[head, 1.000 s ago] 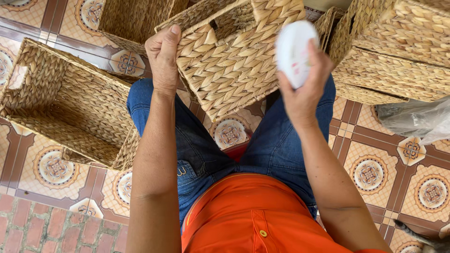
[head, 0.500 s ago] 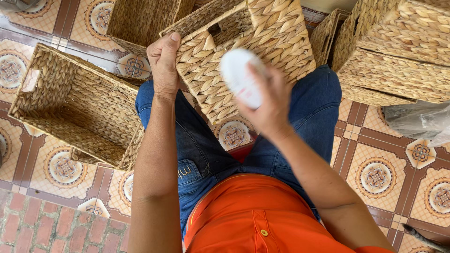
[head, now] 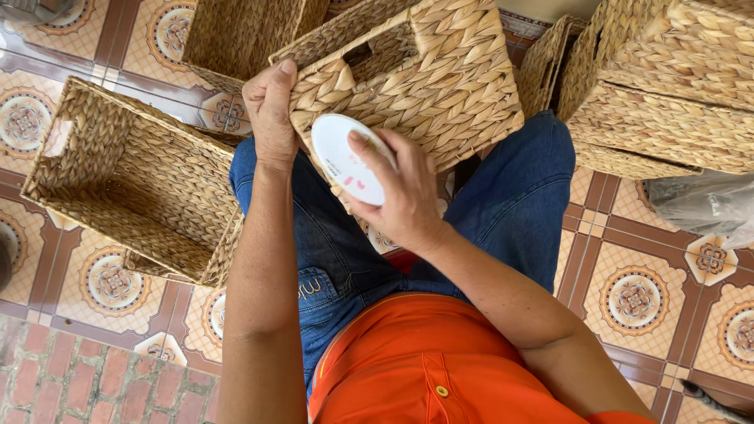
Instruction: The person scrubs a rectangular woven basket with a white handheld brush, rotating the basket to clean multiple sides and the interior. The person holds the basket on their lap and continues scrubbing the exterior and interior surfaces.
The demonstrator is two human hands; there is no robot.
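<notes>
Lowered against the woven basket, right hand grips the white disc; left hand clasps its rim.

We note coarse, matt woven plant fibre in the held basket, smooth white plastic in the round disc, glossy glazed floor tiles, and rough matt brick.

Basket: tan, braided weave, as are the other baskets.
Disc: white, small pink marks.
Jeans: blue denim, tan stitching.
Shirt: orange, yellow button.
Floor tiles: cream, brown borders, round brown-and-white medallions.
Bricks: dull red, grey joints.
Bag: clear grey.
</notes>
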